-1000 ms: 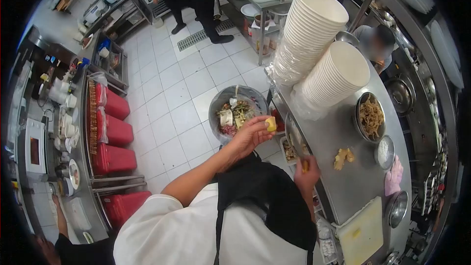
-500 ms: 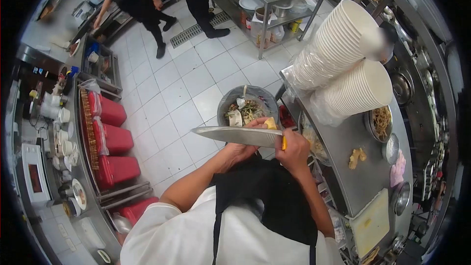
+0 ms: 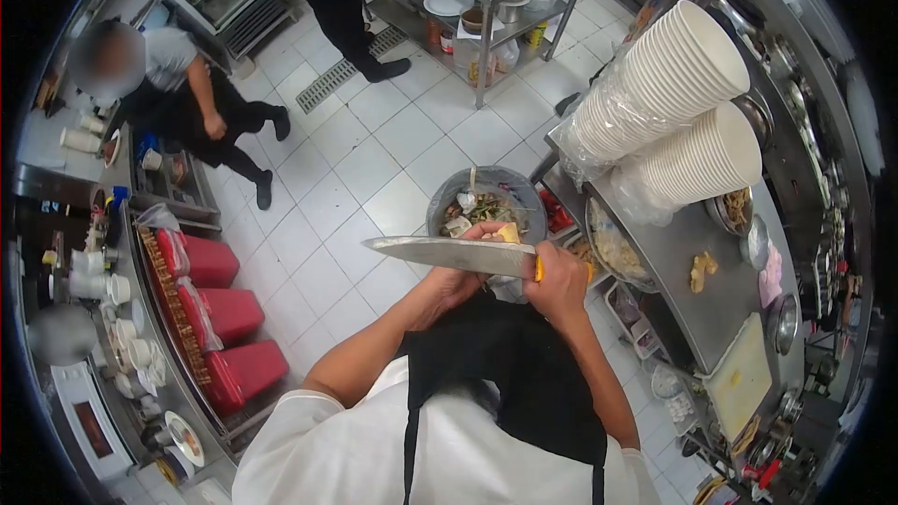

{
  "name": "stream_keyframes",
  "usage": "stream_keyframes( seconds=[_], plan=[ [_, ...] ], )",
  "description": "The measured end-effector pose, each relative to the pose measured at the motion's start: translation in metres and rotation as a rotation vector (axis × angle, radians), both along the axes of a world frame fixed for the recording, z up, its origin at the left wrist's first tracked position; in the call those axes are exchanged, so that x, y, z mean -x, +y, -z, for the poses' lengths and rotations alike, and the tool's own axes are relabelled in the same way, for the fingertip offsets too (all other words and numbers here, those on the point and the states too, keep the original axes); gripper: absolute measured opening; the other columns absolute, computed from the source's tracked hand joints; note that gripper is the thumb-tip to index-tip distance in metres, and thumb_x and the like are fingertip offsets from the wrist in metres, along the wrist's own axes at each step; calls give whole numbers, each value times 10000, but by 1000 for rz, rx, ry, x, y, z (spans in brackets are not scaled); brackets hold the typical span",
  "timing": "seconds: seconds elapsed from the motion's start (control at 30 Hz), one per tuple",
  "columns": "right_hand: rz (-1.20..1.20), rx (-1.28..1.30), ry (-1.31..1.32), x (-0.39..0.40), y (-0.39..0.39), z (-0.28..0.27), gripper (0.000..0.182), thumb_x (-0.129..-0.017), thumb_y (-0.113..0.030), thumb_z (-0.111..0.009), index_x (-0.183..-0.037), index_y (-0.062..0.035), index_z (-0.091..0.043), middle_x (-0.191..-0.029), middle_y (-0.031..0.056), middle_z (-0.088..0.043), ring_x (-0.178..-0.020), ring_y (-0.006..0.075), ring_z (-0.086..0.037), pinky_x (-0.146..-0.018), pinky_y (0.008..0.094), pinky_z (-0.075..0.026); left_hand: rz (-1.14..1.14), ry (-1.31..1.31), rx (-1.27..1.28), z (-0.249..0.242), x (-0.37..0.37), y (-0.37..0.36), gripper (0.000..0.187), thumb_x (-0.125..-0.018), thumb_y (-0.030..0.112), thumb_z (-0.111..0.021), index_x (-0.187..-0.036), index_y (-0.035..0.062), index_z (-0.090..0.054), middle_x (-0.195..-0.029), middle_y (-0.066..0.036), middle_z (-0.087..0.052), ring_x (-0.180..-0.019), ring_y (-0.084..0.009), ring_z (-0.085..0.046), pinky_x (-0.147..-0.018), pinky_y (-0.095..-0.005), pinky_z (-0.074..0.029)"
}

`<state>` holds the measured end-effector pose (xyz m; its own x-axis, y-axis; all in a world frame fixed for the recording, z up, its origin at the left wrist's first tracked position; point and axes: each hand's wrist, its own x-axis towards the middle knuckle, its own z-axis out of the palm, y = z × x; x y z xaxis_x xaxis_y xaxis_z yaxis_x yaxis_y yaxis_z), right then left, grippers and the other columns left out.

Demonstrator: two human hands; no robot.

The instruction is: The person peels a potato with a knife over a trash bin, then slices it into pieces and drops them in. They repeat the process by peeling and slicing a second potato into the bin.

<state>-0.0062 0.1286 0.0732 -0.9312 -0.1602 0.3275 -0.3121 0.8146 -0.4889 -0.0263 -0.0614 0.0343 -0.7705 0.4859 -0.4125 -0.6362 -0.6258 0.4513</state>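
My right hand (image 3: 558, 284) is closed round the yellow handle of a large chef's knife (image 3: 447, 253), whose broad blade points left across my body. Behind the blade, my left hand (image 3: 456, 286) grips a peeled, pale yellow piece that looks like ginger (image 3: 508, 233). The blade hides part of that hand, and its edge lies close to the piece. Just beyond and below my hands stands a waste bin (image 3: 434, 209) lined with plastic, holding food scraps (image 3: 485, 212). More ginger (image 3: 702, 271) lies on the steel counter at my right.
On the right, the steel counter (image 3: 655, 295) bears stacked white tubs (image 3: 659, 75), a cutting board (image 3: 739, 374) and metal bowls (image 3: 789, 325). Red bins (image 3: 245, 376) line the left counter. Two people stand on the tiled floor (image 3: 327, 187), one (image 3: 187, 93) by the left counter.
The view has shifted slightly. The person at the far left has moved nearer along the left counter. My hands keep almost the same hold on the knife and ginger.
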Motion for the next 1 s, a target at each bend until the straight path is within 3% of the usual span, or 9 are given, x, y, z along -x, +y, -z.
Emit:
stream_keyframes(
  seconds=[0.13,0.27,0.43,0.73,1.0],
  plan=[
    [115,-86,-142,-5,-10,21,143,-818,-183,-659,-841,-54,-602,-677,195,-638,-650,396,-645,-611,512,-493,-20,-43,-4,-7,-1,-20,333,-951,153,-644,-1266,92,-556,-1227,-79,-621,-1085,-175,-627,-949,-336,-518],
    [247,2,-311,-7,1,58,165,-829,-211,-652,-829,-50,-615,-683,232,-634,-673,437,-639,-624,531,-485,14,-6,8,2,-5,-36,345,-946,129,-637,-1272,63,-548,-1228,-119,-614,-1105,-204,-623,-965,-341,-526],
    [177,141,-320,-11,-15,39,179,-831,-224,-656,-809,-53,-606,-679,230,-627,-662,451,-629,-611,528,-480,17,76,103,1,-1,-45,379,-936,146,-653,-1276,34,-531,-1221,-110,-614,-1108,-205,-621,-961,-338,-530],
    [96,40,-238,-4,-38,16,177,-847,-203,-645,-807,-52,-563,-675,214,-625,-651,439,-625,-579,516,-463,11,89,173,-5,0,-41,322,-933,112,-628,-1236,19,-569,-1188,-90,-650,-1081,-175,-639,-934,-317,-529],
    [278,4,-476,-8,-8,80,214,-843,-255,-625,-827,-44,-653,-746,240,-654,-733,451,-640,-673,540,-485,4,112,148,7,-3,-53,380,-929,147,-658,-1264,-5,-559,-1179,-128,-646,-1031,-222,-670,-928,-337,-564]
  ],
)
